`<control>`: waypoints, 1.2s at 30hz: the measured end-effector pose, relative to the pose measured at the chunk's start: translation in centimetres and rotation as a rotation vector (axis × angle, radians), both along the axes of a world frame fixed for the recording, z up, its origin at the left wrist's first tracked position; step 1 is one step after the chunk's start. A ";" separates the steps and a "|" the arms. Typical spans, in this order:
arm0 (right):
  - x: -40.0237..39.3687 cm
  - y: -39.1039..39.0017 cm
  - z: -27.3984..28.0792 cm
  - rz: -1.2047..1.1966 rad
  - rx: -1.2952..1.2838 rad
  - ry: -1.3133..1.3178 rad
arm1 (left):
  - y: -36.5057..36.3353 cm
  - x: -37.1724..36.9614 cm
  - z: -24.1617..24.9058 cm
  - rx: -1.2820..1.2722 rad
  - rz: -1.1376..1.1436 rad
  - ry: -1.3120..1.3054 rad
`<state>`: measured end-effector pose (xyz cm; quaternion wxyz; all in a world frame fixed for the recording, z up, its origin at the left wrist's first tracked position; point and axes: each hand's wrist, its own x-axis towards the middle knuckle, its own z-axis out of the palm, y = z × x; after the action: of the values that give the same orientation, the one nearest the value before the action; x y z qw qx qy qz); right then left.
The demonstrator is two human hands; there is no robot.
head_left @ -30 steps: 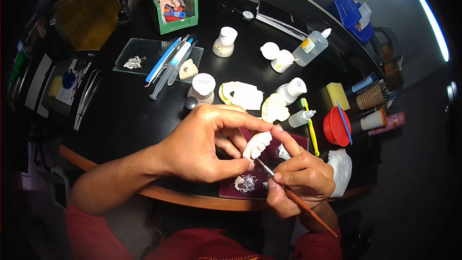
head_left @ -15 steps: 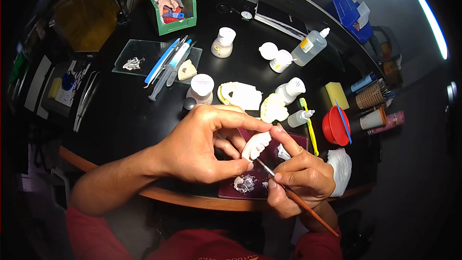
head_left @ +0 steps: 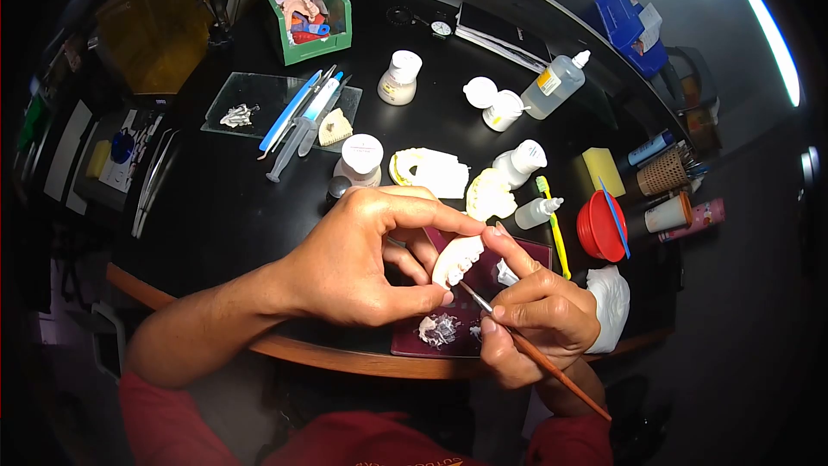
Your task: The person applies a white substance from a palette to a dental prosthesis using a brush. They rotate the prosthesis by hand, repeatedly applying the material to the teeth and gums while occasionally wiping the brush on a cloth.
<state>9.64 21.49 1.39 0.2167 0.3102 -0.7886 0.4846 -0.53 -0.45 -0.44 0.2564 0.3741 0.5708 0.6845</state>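
A pale curved dental model (head_left: 452,264) is pinched at its ends between the thumb and fingers of my left hand (head_left: 371,250). In my right hand (head_left: 545,319) is a thin paintbrush (head_left: 536,355) with a brown wooden handle and a metal ferrule. Its tip meets or nearly meets the model's lower right side; contact cannot be made out. My right index fingertip is up against the model's upper end, by my left index finger. Below both hands lies a dark red slab (head_left: 412,341) bearing smears of white paste (head_left: 438,329).
Plaster models (head_left: 442,174) and a capped jar (head_left: 361,159) stand just beyond my hands. To the right are a toothbrush (head_left: 556,229), a red bowl (head_left: 595,229) and a crumpled white tissue (head_left: 611,306). A glass plate (head_left: 259,86) with tools and a green bin (head_left: 341,26) are farther back.
My right hand and the paintbrush have shifted very slightly. The dental model has turned a little in my left hand, which otherwise stays in place.
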 end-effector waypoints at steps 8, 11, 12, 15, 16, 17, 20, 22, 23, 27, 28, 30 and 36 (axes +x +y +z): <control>0.1 0.0 0.0 -0.029 0.031 0.005 | 0.0 0.1 0.1 -0.003 0.006 -0.005; 0.0 0.0 0.1 -0.020 0.025 0.001 | 0.0 0.1 0.0 0.009 0.000 -0.018; 0.1 0.1 0.1 -0.010 0.013 -0.006 | 0.0 0.1 0.1 0.009 -0.002 -0.027; 0.2 0.3 0.1 0.014 -0.017 -0.018 | 0.1 0.2 0.1 0.024 -0.019 -0.068; 0.2 0.3 0.1 0.018 -0.025 -0.015 | 0.1 0.2 0.1 0.031 -0.025 -0.084; 0.2 0.2 0.0 0.023 -0.033 -0.012 | 0.1 0.2 0.1 0.030 -0.026 -0.080; 0.2 0.1 0.1 0.016 -0.016 -0.008 | 0.1 0.2 0.2 0.033 -0.028 -0.073; 0.2 0.1 0.0 0.011 -0.009 -0.006 | 0.1 0.2 0.1 0.039 -0.030 -0.079; 0.2 0.1 0.0 0.008 -0.005 -0.004 | 0.1 0.2 0.1 0.036 -0.030 -0.077; 0.2 0.2 0.0 0.011 -0.019 -0.020 | 0.1 0.2 0.1 0.030 -0.025 -0.087; 0.3 0.2 0.0 -0.002 -0.020 -0.018 | 0.1 0.2 0.1 0.029 -0.022 -0.094; 0.3 0.0 0.0 -0.018 0.017 0.021 | 0.1 0.2 0.2 0.010 0.001 -0.102; 0.5 -0.3 0.2 0.006 0.179 0.108 | 0.1 0.3 0.4 -0.007 0.037 -0.115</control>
<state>10.15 21.17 1.62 0.2290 0.3562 -0.8150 0.3956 -0.27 -0.33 0.00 0.2774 0.3227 0.5641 0.7076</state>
